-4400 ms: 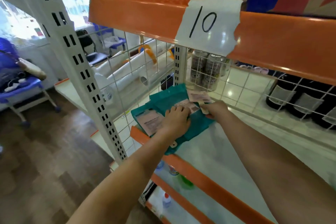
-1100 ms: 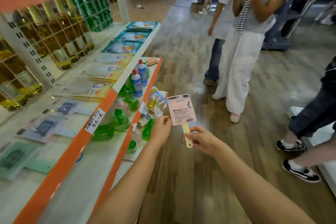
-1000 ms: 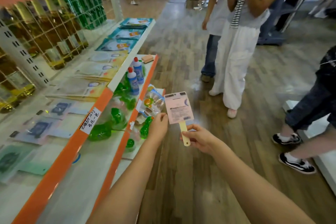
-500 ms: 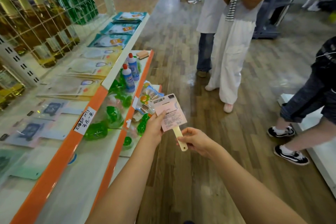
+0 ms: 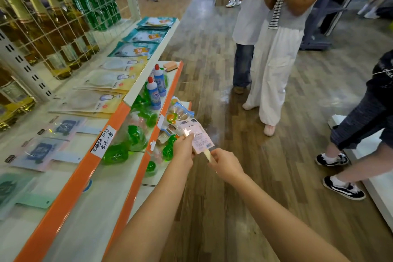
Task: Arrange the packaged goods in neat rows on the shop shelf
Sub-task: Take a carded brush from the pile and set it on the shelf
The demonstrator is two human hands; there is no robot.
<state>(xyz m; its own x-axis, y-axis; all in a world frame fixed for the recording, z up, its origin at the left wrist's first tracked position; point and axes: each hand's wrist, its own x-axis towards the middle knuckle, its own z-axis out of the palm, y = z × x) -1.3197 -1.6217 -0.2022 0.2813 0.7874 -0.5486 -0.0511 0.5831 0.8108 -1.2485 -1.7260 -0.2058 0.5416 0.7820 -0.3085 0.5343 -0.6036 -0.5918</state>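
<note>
Near the middle of the frame both hands share one small pink packet (image 5: 196, 137) with a pale handle sticking out below it: the left hand (image 5: 184, 148) pinches the packet's left edge between thumb and fingers, and the right hand (image 5: 225, 164) is curled round the handle's lower end. The packet hangs over the wooden floor (image 5: 234, 198), just beside the front edge of the lower shelf (image 5: 136, 178), so it is not yet placed. To do this step well, I would keep the two-handed hold until the packet is over a bare patch of shelf, turn it flat with the printed face up, and line its edges with the shelf front (glare hides part of the label, so the print cannot be read). Left of the hands, the upper shelf (image 5: 70, 185) carries flat bluish packets (image 5: 40, 152) in a row, then cream pouches (image 5: 93, 102) and teal pouches (image 5: 138, 49) toward the upper left. Matching that spacing seems the aim. Two people (image 5: 274, 38) stand in the aisle at upper right, well apart from the hands.
</note>
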